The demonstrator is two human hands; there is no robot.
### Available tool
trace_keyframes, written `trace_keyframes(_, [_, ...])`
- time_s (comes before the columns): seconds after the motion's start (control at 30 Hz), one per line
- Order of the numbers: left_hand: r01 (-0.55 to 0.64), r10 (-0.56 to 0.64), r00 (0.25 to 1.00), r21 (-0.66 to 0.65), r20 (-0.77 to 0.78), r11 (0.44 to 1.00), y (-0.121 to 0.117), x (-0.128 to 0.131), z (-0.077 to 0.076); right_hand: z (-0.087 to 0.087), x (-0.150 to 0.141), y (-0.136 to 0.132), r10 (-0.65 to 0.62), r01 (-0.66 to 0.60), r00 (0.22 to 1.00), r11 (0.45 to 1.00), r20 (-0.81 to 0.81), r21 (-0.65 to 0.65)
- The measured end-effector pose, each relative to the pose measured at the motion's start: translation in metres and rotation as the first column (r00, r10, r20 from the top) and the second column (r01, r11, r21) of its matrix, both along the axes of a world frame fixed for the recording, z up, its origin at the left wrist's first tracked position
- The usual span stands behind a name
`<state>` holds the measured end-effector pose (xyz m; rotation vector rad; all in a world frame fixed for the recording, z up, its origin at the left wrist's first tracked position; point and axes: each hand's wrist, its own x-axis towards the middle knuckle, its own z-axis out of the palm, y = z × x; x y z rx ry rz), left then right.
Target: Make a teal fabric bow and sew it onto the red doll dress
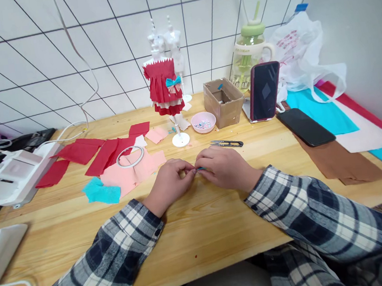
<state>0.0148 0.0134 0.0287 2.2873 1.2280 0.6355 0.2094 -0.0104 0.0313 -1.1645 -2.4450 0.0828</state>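
Note:
Both of my hands meet over the middle of the wooden table. My left hand point(175, 182) is closed in a pinch, its fingertips against those of my right hand. My right hand point(223, 167) pinches a small blue piece point(200, 168), mostly hidden by the fingers; it looks like fabric. Just beyond the right hand lies a pair of thread snips point(228, 143). Behind the hands, a small white dress form point(180, 139) wears a red ruffled dress point(164, 88) with a blue bow point(173, 82). A pink bowl point(204, 123) of small shiny bits stands beside it.
Red, pink and blue fabric scraps point(133, 171) with a white hoop point(130, 157) lie to the left. A cardboard box point(224, 104), upright phone point(265, 91) and green-lidded jug point(251, 52) stand behind. At right are a black phone point(305, 126) and brown fabric point(339, 159). A sewing machine part point(16, 171) sits left.

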Motion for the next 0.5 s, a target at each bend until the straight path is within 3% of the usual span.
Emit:
trace_keyframes(0.1, [-0.021,0.041,0.994,-0.192,0.101,0.981,0.0004,-0.0008,0.0007,0.0019,0.0008,0.0002,0.038,-0.038,0.999,0.998,-0.004,0.05])
trace_keyframes(0.27, [0.036,0.148,0.935,-0.503,0.322,0.864,0.0034,-0.0048,-0.0008,0.0057,0.0026,-0.0012,0.096,-0.093,0.995,0.989,-0.017,0.111])
trace_keyframes(0.37, [0.068,0.215,0.885,-0.571,0.413,0.818,0.0052,-0.0063,-0.0017,0.0074,0.0018,-0.0035,0.046,-0.041,0.998,0.989,-0.036,0.143])
trace_keyframes(0.5, [0.066,0.203,0.893,-0.564,0.401,0.823,0.0052,-0.0061,-0.0017,0.0059,0.001,-0.0036,-0.016,0.038,0.992,0.985,-0.129,0.17])
